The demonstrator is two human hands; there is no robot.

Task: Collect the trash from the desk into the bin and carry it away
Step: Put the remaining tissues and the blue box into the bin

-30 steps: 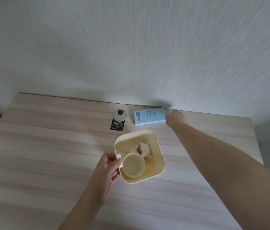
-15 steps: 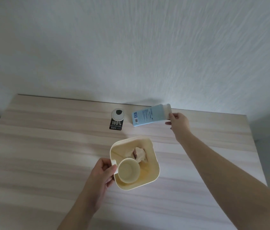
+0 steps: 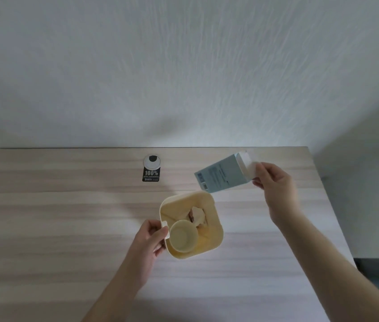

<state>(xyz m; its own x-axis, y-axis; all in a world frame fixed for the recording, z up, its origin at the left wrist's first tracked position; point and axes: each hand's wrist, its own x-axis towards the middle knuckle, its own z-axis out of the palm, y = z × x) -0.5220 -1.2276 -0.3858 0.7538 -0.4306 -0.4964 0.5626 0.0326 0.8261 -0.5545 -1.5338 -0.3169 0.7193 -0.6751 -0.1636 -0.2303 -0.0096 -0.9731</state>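
We see the right hand (image 3: 274,182) pinching a pale blue carton (image 3: 222,176) at its white end — tilted, above the worktop (image 3: 56,228), just beyond the bin (image 3: 216,231). The left hand (image 3: 152,238) grips the bin's rim tab — a cup (image 3: 183,235) and crumpled paper (image 3: 197,214) lie inside.

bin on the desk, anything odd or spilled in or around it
Nothing spilled. The bin holds a cup and crumpled paper; the left hand grips its rim. The right hand holds a blue box tilted above it.
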